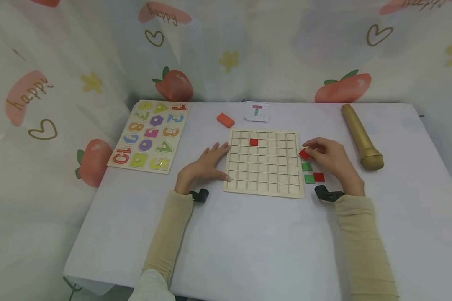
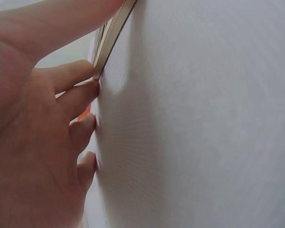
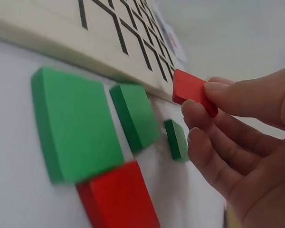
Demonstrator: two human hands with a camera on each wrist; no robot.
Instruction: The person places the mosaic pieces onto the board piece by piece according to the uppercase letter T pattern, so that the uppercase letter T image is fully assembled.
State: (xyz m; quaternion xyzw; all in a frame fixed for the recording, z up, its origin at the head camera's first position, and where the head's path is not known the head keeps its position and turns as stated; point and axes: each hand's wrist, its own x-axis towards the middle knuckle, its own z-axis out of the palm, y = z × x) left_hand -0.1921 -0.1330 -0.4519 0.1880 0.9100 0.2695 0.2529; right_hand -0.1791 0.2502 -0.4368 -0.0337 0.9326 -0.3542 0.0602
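Note:
A wooden grid board (image 1: 263,164) lies flat mid-table, with one red square tile (image 1: 253,142) in a cell of its second row. My left hand (image 1: 207,166) rests at the board's left edge, fingers spread and thumb on the lower left corner. At the board's right side, my right hand (image 1: 331,159) pinches another red tile (image 3: 192,89) between thumb and fingers, raised above the table. Below that hand lie several green tiles (image 3: 80,123) and a loose red tile (image 3: 121,197), close beside the board's edge.
Behind the board are a card (image 1: 257,112) with a red and green T-shaped pattern and an orange block (image 1: 225,120). A number and shape puzzle board (image 1: 149,138) lies at the left. On the right is a gold cylindrical object (image 1: 363,138).

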